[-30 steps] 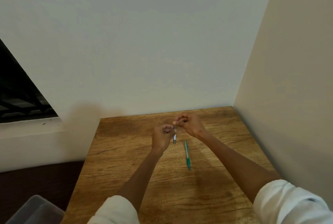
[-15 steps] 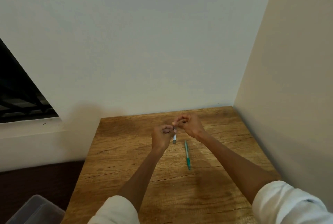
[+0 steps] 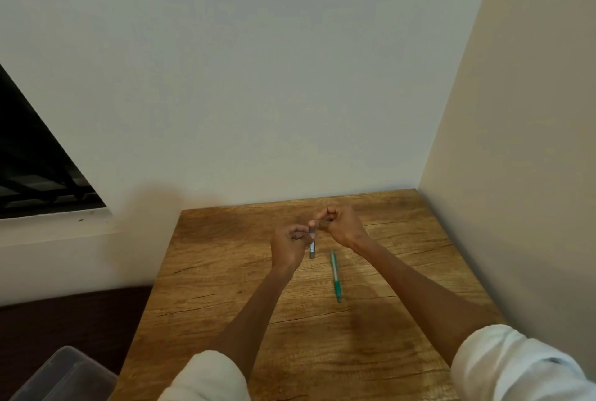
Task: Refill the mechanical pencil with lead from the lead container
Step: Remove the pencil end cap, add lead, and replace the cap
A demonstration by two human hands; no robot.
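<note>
A green mechanical pencil [image 3: 335, 275] lies on the wooden table [image 3: 371, 336], its tip pointing toward me, just right of my hands. My left hand [image 3: 290, 245] is closed around a slim grey lead container [image 3: 312, 247] that hangs upright below the fingers. My right hand [image 3: 340, 223] is pinched at the container's top end, thumb and forefinger touching it. The top of the container is hidden by my fingers. Any lead is too small to see.
The table stands in a corner, with a white wall behind and a beige wall on the right. A clear plastic bin [image 3: 64, 378] sits on the floor at the lower left. A dark window [image 3: 32, 174] is at the left.
Hardly anything differs. Both hands stay together at the container's top, with only slight finger shifts. The pencil has not moved.
</note>
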